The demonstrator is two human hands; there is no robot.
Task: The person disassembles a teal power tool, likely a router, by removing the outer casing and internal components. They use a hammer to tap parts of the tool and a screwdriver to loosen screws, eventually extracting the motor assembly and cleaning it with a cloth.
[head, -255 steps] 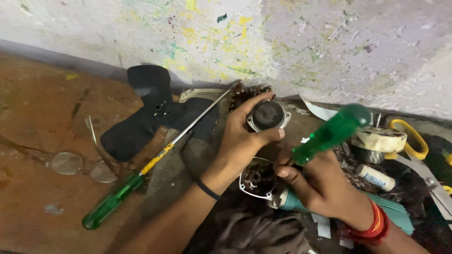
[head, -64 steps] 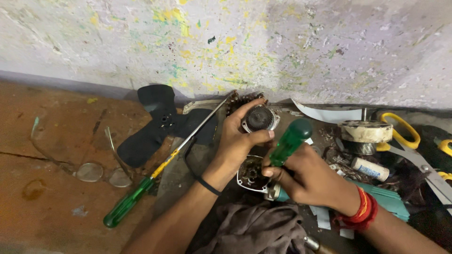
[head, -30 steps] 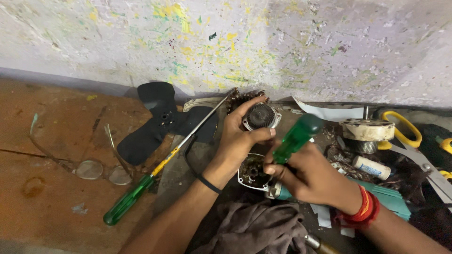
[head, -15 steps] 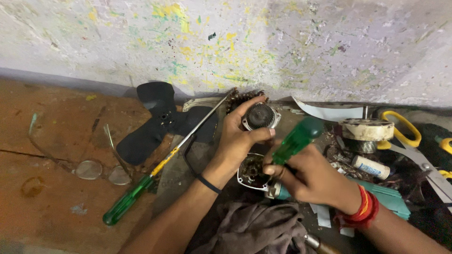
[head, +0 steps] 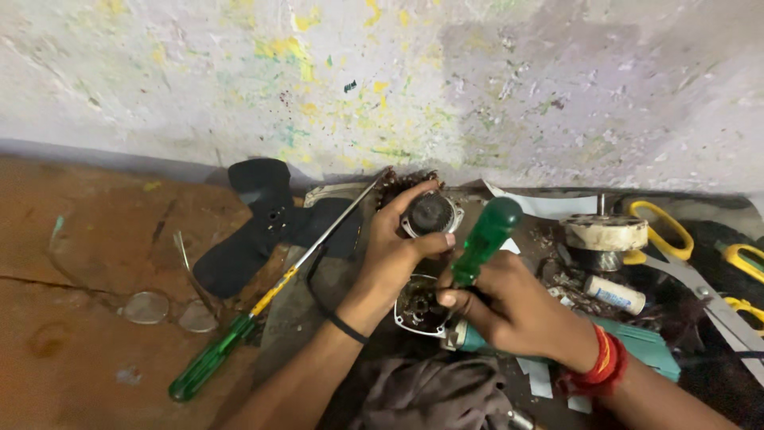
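Green-handled screwdriver gripped in right hand, tip down in open motor housing. Left hand fingers clasp round motor part above. Housing open, unassembled.

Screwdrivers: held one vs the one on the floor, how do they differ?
The held screwdriver stands near upright in the right hand, shaft hidden; the floor screwdriver lies flat and diagonal, untouched, its long shaft in full view. The floor one has a yellow collar; none shows on the held one. Both handles are green.
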